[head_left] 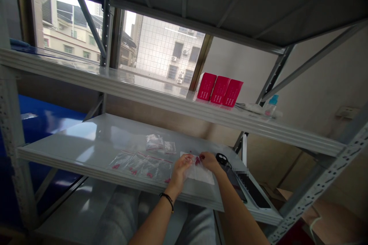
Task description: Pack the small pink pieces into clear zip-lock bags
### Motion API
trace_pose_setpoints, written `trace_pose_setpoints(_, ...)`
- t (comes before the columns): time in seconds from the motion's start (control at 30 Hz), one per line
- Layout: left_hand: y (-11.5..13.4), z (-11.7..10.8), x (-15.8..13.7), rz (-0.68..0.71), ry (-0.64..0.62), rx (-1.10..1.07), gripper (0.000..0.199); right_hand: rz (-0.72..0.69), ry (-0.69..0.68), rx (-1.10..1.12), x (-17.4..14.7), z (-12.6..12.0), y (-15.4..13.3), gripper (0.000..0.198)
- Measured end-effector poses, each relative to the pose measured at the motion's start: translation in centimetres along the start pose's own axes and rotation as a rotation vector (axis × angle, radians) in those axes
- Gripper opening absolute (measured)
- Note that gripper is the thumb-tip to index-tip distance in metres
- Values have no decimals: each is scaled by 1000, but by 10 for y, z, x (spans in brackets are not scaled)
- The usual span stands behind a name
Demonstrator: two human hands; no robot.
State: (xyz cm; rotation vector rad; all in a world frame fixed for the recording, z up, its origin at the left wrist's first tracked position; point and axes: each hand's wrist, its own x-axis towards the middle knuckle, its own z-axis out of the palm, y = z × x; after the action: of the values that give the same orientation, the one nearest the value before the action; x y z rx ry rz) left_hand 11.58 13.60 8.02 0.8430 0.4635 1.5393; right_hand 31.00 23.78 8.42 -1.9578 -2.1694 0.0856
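Observation:
My left hand (181, 166), with a dark bracelet on its wrist, is over the left side of a whitish sheet (202, 176). Its fingers are curled in a pinch, and what they hold is too small to make out. My right hand (209, 161) reaches the sheet from the right, fingertips pinched beside a little pile of small red pieces (197, 161). Whether a piece is between those fingers is unclear. Left of my hands lies a row of clear zip bags (139, 162), several with red pieces (149, 175) inside near the shelf's front edge.
Behind the row lie a stack of small clear bags (154, 142) and a single bag (170, 147). A black cable (222, 158), a dark tablet-like device (235, 183) and a phone-like device (254, 191) lie right. Overhead, the upper shelf (161, 101) carries red boxes (220, 89) and a blue-capped bottle (270, 107).

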Motion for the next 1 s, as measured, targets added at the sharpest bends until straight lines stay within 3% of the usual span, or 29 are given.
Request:
trace_pose_setpoints(0.83, -9, -8, 5, 19, -6, 7, 27, -98, 17, -24, -10, -3, 0, 26)
trace_pose_setpoints(1.0, -9, -8, 4, 8, -19, -8, 26, -96, 49, 37, -13, -22, -10, 22)
